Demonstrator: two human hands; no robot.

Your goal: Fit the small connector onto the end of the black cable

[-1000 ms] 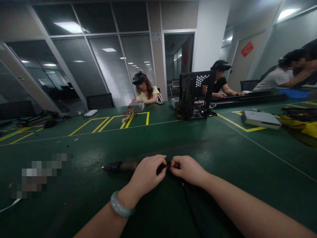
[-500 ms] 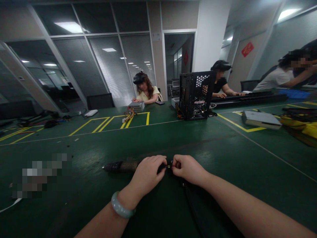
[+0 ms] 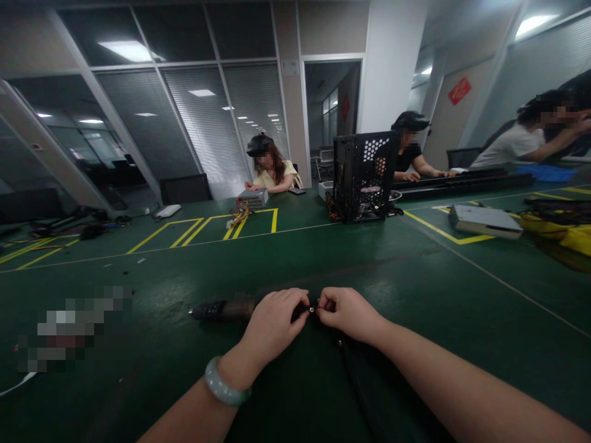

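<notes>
An electric screwdriver (image 3: 231,309) lies on the green table, its bit pointing left. My left hand (image 3: 277,317), with a pale bangle on its wrist, is closed over the rear end of the screwdriver. Directly beside it, my right hand (image 3: 345,312) is closed in a pinch facing the left fingertips. A small light-coloured metallic bit (image 3: 312,310) shows in the narrow gap between the two hands. What the right fingers hold is mostly hidden. From under the right hand a black cable (image 3: 357,381) runs down toward the near edge.
A black computer case (image 3: 362,178) stands across the table, near a silver box (image 3: 484,221). A power supply (image 3: 253,197) with coloured wires lies before a person (image 3: 272,169). More people sit at right. A blurred-out object (image 3: 69,332) lies at left.
Both hands hold nearly the same pose. The fingertips have shifted slightly, and the whole view has moved a little to the left.
</notes>
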